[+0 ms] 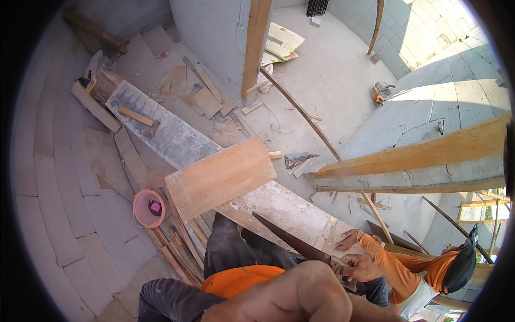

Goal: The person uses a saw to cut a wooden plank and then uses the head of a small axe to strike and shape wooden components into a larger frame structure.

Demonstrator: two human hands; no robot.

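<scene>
My right hand (355, 266) grips the wooden handle of a hand saw (286, 238), whose dark blade lies along the near edge of a long pale, stained board (284, 206). My left arm (279, 300) crosses the bottom of the view, bent; its fingers are hidden. A wooden panel (220, 177) lies across the board. Farther up, a hammer or hatchet (134, 115) with a wooden handle rests on a grey-stained board (158, 134). A co-worker in an orange long-sleeved top (402, 263) is at the right, a hand (346, 240) on the pale board beside the saw.
A pink bucket (140, 213) with a purple item inside sits at the left among loose planks (174, 252). Offcuts (206, 102) litter the concrete floor (316, 70). Block walls, a timber post (252, 43), a leaning pole (300, 112) and a long timber beam (418, 150) surround the work.
</scene>
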